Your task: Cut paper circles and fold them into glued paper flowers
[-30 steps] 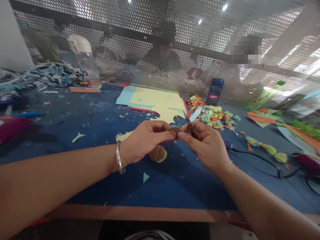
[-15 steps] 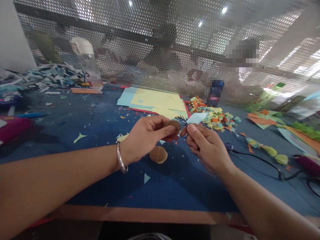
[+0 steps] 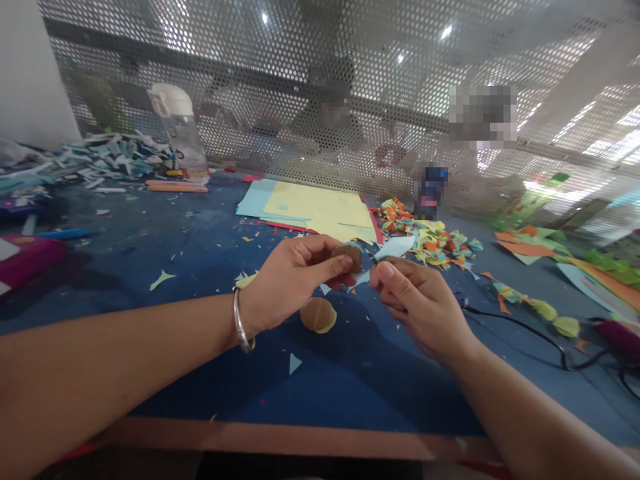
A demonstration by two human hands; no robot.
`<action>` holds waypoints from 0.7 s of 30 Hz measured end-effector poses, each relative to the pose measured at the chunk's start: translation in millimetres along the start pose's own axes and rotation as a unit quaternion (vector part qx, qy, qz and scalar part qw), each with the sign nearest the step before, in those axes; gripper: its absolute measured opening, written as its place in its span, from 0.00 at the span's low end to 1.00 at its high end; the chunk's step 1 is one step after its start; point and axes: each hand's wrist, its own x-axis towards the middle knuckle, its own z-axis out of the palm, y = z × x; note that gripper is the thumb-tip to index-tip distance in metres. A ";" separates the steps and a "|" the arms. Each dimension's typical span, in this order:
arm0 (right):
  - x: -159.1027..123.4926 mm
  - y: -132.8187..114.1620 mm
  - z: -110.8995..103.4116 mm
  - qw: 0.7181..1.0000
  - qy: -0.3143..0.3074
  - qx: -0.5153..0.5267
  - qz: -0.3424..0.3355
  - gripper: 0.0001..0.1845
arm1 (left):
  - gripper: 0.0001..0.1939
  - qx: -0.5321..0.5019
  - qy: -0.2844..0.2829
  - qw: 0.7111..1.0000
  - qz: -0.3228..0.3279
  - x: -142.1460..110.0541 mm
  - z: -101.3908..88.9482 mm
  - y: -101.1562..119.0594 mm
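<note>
My left hand [image 3: 310, 270] pinches a round brown cardboard disc [image 3: 350, 255] with light blue paper against its back. Closed around small scissors [image 3: 372, 257], my right hand [image 3: 415, 287] is just to the right of the disc. Only a bit of the dark blades shows; the handles are hidden in my fingers. A strip of light blue paper [image 3: 397, 247] sticks out beyond the blades. On the table below my hands lies a second cardboard disc [image 3: 317, 315], with yellow paper showing along its edge. Near it is a light blue triangular scrap [image 3: 295, 364].
Coloured sheets [image 3: 320, 207] are stacked behind my hands. Folded paper bits [image 3: 435, 240] lie to the right, beside a black cable [image 3: 520, 323]. A clear bottle [image 3: 184, 137] and a heap of paper strips [image 3: 115, 157] stand at the back left. A perforated screen [image 3: 250, 80] closes the far side.
The scissor blades, spread apart half a second ago, now look closed together. A blue paper piece hangs lower between my hands. The view has tilted slightly.
</note>
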 end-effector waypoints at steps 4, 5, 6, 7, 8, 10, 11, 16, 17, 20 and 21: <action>-0.7 -0.2 -1.1 0.999 0.023 0.024 -0.019 0.23 | 0.05 -0.062 0.053 0.996 -0.030 1.0 2.5 -0.7; -0.6 0.1 -1.4 0.999 0.027 0.026 -0.025 0.23 | 0.05 -0.077 0.065 0.994 -0.034 1.4 2.9 -0.9; -0.4 0.4 -1.6 0.999 0.028 0.026 -0.028 0.23 | 0.05 -0.088 0.075 0.993 -0.035 2.2 2.9 -1.2; -0.2 0.8 -1.9 0.999 0.027 0.022 -0.031 0.23 | 0.05 -0.093 0.084 0.992 -0.031 3.5 2.3 -1.6; 0.0 1.2 -2.1 0.999 0.026 0.017 -0.032 0.23 | 0.05 -0.091 0.091 0.991 -0.021 5.6 1.0 -2.1; 0.3 2.1 -2.5 0.999 0.025 0.002 -0.035 0.22 | 0.05 -0.069 0.113 0.991 0.017 11.9 -3.7 -3.4; 0.4 2.6 -2.6 0.999 0.024 -0.005 -0.036 0.22 | 0.05 -0.053 0.127 0.990 0.041 15.7 -6.8 -4.3; 2.6 4.8 -1.5 0.999 0.035 -0.029 -0.021 0.24 | 0.07 0.005 0.198 0.980 0.012 25.0 -16.4 -8.9; 3.6 5.0 -1.0 0.999 0.042 -0.029 -0.017 0.24 | 0.07 0.008 0.182 0.983 0.007 23.5 -15.5 -9.2; 7.0 4.8 0.3 0.998 0.066 -0.018 -0.007 0.24 | 0.07 0.019 0.141 0.988 0.063 16.7 -10.0 -8.7; 8.0 4.5 0.7 0.997 0.075 -0.013 -0.003 0.23 | 0.07 0.022 0.142 0.987 0.078 15.0 -8.4 -8.1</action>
